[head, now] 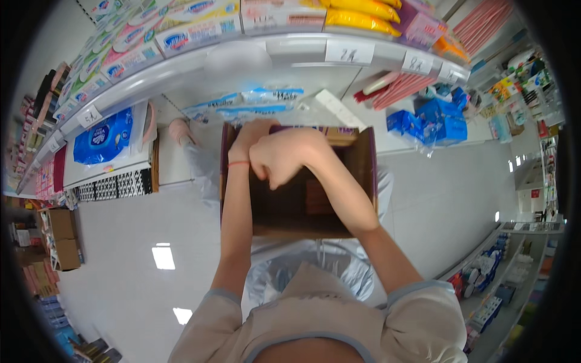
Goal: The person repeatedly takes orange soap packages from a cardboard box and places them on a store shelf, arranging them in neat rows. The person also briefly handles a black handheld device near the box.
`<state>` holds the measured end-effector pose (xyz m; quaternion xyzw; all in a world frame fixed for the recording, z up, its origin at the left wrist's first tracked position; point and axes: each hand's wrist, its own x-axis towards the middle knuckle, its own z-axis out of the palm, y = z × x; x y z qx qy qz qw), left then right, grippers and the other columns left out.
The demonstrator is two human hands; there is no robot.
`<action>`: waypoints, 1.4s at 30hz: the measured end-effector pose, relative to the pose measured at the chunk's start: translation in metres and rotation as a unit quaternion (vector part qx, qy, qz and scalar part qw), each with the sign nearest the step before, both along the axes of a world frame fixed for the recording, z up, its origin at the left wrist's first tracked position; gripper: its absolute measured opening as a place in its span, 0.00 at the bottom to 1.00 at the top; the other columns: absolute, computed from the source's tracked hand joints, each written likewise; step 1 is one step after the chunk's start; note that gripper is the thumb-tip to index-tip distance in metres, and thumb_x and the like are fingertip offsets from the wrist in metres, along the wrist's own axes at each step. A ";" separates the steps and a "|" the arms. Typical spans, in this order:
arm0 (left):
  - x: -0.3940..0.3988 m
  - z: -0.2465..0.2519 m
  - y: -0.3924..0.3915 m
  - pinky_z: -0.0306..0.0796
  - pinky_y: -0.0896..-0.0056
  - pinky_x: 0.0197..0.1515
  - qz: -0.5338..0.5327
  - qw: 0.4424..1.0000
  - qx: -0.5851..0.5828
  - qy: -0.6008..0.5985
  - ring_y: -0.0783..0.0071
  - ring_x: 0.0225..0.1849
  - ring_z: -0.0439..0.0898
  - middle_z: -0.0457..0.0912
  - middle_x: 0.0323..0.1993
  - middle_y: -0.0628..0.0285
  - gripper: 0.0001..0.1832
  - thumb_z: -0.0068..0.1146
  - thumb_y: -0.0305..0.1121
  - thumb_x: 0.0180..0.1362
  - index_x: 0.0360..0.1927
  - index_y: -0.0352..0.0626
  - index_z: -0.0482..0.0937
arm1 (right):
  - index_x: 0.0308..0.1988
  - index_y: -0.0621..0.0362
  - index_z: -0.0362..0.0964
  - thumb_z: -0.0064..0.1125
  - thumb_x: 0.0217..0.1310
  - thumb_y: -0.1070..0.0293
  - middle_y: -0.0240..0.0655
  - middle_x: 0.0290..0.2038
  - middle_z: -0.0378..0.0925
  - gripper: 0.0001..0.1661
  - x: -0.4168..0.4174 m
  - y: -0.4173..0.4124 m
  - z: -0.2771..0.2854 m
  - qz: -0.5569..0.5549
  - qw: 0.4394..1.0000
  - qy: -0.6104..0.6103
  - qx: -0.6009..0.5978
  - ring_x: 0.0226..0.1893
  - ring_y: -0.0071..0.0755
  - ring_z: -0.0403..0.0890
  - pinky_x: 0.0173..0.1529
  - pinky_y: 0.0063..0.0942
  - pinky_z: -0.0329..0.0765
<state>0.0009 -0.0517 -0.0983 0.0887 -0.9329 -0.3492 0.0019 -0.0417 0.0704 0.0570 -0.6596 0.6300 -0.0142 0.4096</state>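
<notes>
An opened cardboard box [299, 230] with purple outer edges stands in front of me. My left hand [255, 132] reaches over its far left part, an orange-red band round the wrist; its fingers are mostly hidden. Over the box's opening my right hand [288, 154] is bent at the wrist and crosses towards the left one, its fingers curled downward. Whether either hand holds something cannot be seen. Dark shadow fills much of the box, with a reddish-brown block-like thing [317, 197] low inside. Blue-and-white plastic packs [254, 109] lie on the white shelf beyond the box.
Boxed soaps [195, 36] and yellow packs [361, 20] line the upper shelf, whose rim overhangs the far side. On the lower shelf are a blue wipes pack [103, 138], blue packages [440, 120] and pink-striped bags [401, 88]. Cardboard boxes [61, 238] stand at left.
</notes>
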 end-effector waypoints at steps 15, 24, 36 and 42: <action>-0.004 0.008 0.027 0.67 0.57 0.48 0.004 0.994 -0.107 -0.038 0.54 0.43 0.77 0.81 0.35 0.56 0.24 0.69 0.44 0.33 0.35 0.45 0.78 | 0.52 0.60 0.70 0.64 0.47 0.55 0.50 0.52 0.72 0.33 -0.060 0.046 -0.303 -0.127 0.962 0.097 0.220 0.53 0.45 0.74 0.54 0.38 0.73; -0.001 0.010 0.036 0.63 0.55 0.53 0.009 0.989 -0.136 -0.050 0.55 0.45 0.76 0.80 0.39 0.56 0.28 0.70 0.45 0.33 0.40 0.44 0.78 | 0.51 0.61 0.69 0.59 0.51 0.54 0.52 0.51 0.72 0.31 -0.082 0.153 -0.448 -0.290 0.949 0.067 0.105 0.51 0.51 0.73 0.55 0.41 0.71; -0.002 0.014 0.039 0.65 0.56 0.52 0.006 0.989 -0.138 -0.055 0.54 0.45 0.76 0.80 0.38 0.55 0.28 0.70 0.45 0.33 0.40 0.44 0.78 | 0.46 0.60 0.73 0.48 0.57 0.59 0.52 0.51 0.72 0.21 -0.072 0.149 -0.445 -0.286 0.939 0.122 0.146 0.50 0.53 0.74 0.54 0.43 0.71; 0.012 0.003 0.029 0.65 0.56 0.51 0.028 0.987 -0.146 -0.055 0.54 0.45 0.77 0.80 0.38 0.55 0.29 0.70 0.46 0.33 0.41 0.44 0.77 | 0.44 0.59 0.75 0.42 0.61 0.61 0.52 0.50 0.72 0.19 -0.057 0.122 -0.426 -0.262 0.939 0.140 0.173 0.50 0.54 0.74 0.54 0.44 0.71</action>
